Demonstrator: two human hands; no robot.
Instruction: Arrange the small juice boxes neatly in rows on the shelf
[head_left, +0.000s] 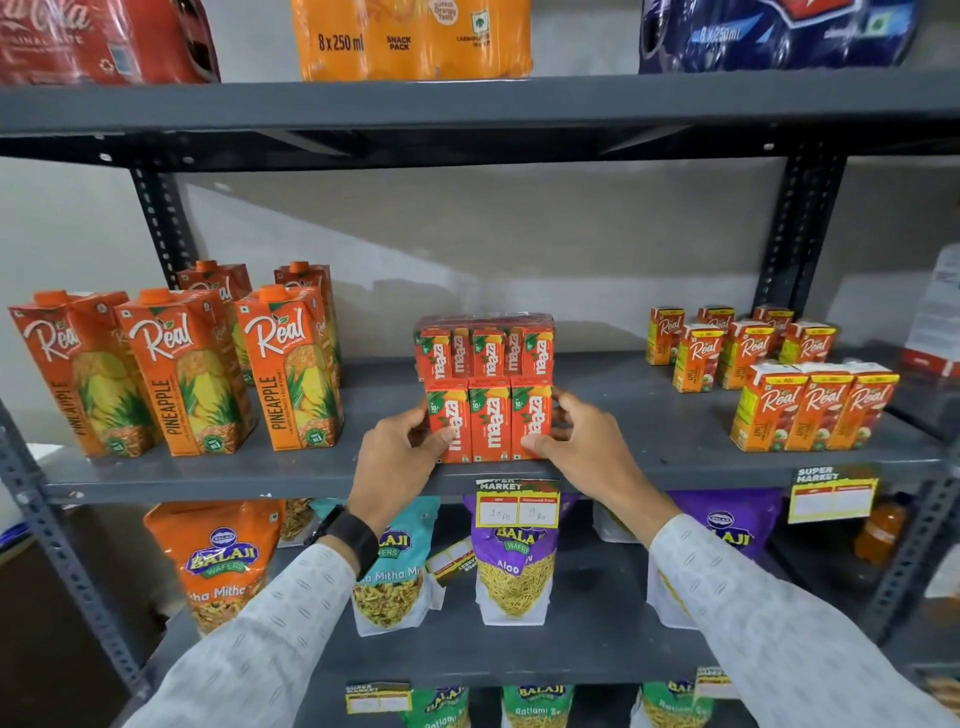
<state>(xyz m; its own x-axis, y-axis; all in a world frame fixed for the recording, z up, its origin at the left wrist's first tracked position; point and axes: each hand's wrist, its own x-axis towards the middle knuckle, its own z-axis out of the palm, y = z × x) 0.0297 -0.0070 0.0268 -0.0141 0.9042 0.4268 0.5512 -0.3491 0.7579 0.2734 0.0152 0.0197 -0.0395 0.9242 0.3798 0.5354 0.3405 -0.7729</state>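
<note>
Both hands squaring a front row of three Maaza boxes (490, 422)
Left hand (400, 457) and right hand (579, 441) clasp its ends; press evenly, parallel to the shelf (260, 480) front edge

left gap: bare shelf (374, 384) between pineapple cartons (291, 369) and Maaza boxes (488, 421), passable
right gap: wide bare stretch before small Real boxes (815, 410)
overhead: upper shelf (467, 104) well above, clear reach
</note>
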